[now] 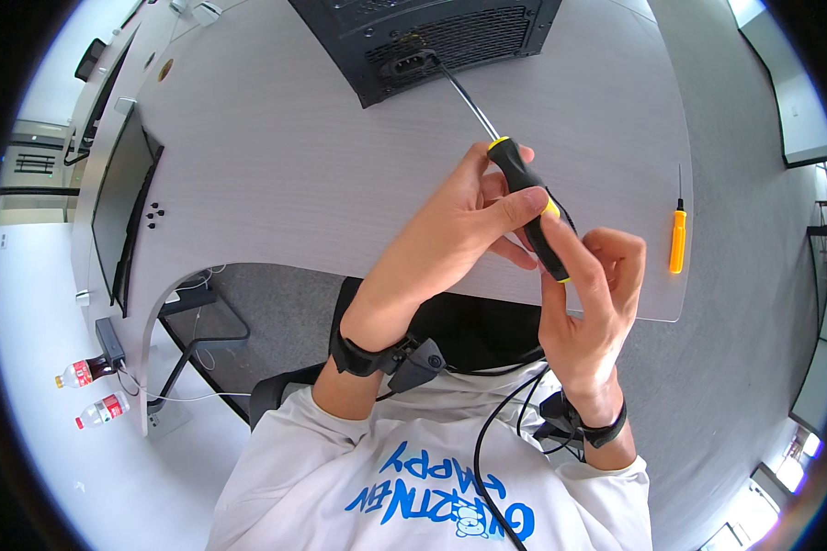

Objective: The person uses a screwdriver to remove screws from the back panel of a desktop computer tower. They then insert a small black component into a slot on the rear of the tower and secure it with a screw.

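A screwdriver with a black and yellow handle and a long metal shaft is in both hands. My left hand wraps round the handle, its thumb lying along it. At the handle's end, my right hand pinches with thumb and forefinger, the other fingers curled. The shaft slants up and left, and its dark tip overlaps the socket on a black computer case; whether they touch I cannot tell. Behind the handle a short piece of thin black cord shows.
A yellow-handled screwdriver lies near the table's right edge. Several small black screws sit at the left beside a monitor. Two bottles are at the lower left. Black cables hang across my shirt.
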Available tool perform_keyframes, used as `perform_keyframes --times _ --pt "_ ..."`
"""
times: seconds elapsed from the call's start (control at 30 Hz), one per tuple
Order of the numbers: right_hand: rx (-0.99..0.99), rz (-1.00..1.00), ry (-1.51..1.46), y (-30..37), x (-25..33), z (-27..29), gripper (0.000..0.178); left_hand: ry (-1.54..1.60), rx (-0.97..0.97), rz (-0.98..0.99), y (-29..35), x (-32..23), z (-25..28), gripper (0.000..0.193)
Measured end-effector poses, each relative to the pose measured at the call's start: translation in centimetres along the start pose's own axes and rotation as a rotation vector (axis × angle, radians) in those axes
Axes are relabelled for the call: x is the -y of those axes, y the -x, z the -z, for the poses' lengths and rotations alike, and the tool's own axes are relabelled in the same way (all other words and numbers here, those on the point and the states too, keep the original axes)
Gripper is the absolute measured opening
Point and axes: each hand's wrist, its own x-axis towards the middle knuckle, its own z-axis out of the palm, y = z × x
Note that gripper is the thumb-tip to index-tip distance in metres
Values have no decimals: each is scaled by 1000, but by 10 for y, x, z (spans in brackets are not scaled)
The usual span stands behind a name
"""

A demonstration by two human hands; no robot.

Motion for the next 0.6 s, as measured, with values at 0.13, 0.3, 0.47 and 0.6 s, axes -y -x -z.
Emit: perform_keyframes --times 0.13,0.3,0.47,0.6 --pt "-15 -214 -177 -2 3 5 64 -59 -27 -75 0 1 0 59" --pt "58 -296 -232 -5 2 8 55 65 4 -92 0 2 1 61" --pt "-42 -51 -63 -6 3 1 62 -84 -52 -65 -4 3 -2 62" --pt "-10 -82 -44 -7 2 5 72 -119 -63 -67 -6 2 1 60"
